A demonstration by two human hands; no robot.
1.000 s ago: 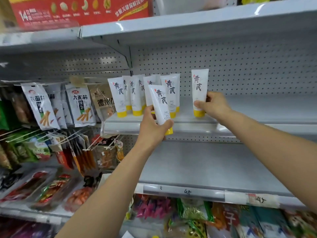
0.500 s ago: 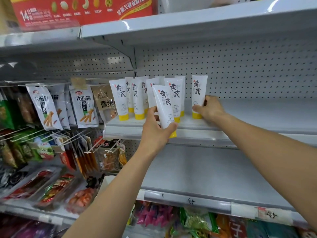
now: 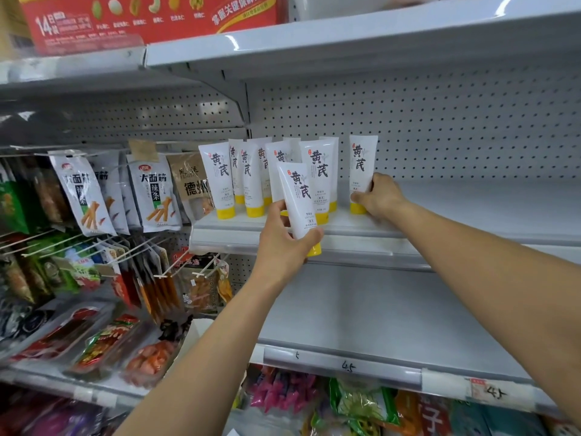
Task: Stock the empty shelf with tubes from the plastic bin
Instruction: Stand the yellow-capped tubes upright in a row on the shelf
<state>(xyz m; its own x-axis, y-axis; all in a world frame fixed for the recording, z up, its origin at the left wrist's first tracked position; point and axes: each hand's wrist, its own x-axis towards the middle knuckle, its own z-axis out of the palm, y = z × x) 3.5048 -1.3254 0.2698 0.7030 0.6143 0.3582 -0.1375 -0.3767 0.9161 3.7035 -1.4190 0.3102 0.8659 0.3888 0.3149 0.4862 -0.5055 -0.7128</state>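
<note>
My left grip (image 3: 283,243) was curled round a tilted tube (image 3: 298,199) in front of the shelf (image 3: 456,212) edge. My right grip (image 3: 380,196) held an upright tube (image 3: 362,171) standing on it, beside the row of tubes (image 3: 251,180).

A group of tubes (image 3: 251,177) is stood upright at the left end of the shelf (image 3: 456,221), ranked from its front edge back toward the pegboard panel (image 3: 440,121). Just right of the group, a lone tube (image 3: 362,165) is stood upright and gripped low down by the right hand (image 3: 382,196). Before the shelf's front edge, a tilted tube (image 3: 297,196) is held in the left hand (image 3: 283,243). A lower shelf (image 3: 377,309) is set beneath. Snack packets (image 3: 154,190) are hung left of the shelf, and a carton (image 3: 151,17) is placed on the upper shelf (image 3: 345,42).
</note>
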